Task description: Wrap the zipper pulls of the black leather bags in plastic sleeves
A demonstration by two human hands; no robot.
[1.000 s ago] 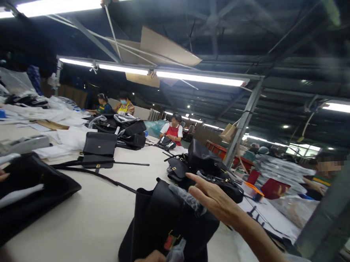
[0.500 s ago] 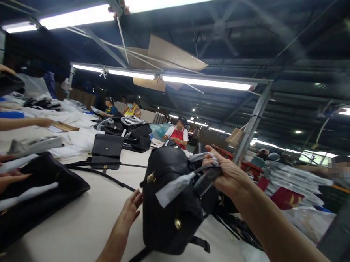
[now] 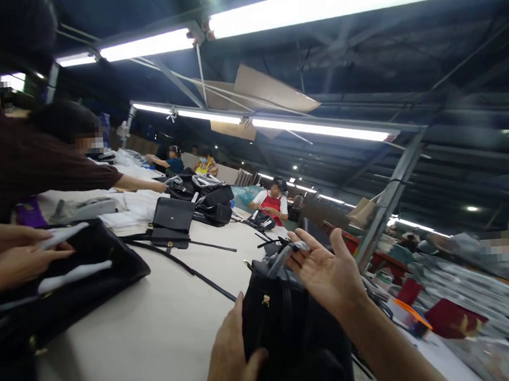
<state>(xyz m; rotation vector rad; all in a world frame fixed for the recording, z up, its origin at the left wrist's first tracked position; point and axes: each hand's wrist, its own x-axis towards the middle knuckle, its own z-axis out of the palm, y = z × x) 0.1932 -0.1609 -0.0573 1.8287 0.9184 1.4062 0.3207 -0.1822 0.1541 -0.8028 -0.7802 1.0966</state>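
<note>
A black backpack (image 3: 297, 331) with a small gold fitting stands in front of me on the pale table. My left hand (image 3: 232, 353) presses its left side, with the thumb bent over onto the near face. At its top is a handle (image 3: 280, 261) wrapped in grey film. Beside that handle my right hand (image 3: 328, 272) is spread, palm upward and thumb apart, and its fingertips are at the wrapping. The lower part of the backpack runs out of view.
On the left, a co-worker's hands (image 3: 38, 250) hold white wrapping over a large black bag (image 3: 125, 261). Another person's arm (image 3: 142, 183) reaches across the table (image 3: 168, 328). A flat black bag (image 3: 172, 218) with a long strap lies ahead. A metal post (image 3: 392, 188) rises on the right.
The backpack has turned and come lower and nearer. My left hand has come onto its side, while my right hand has opened from its grip on the handle. A co-worker has leaned in from the left.
</note>
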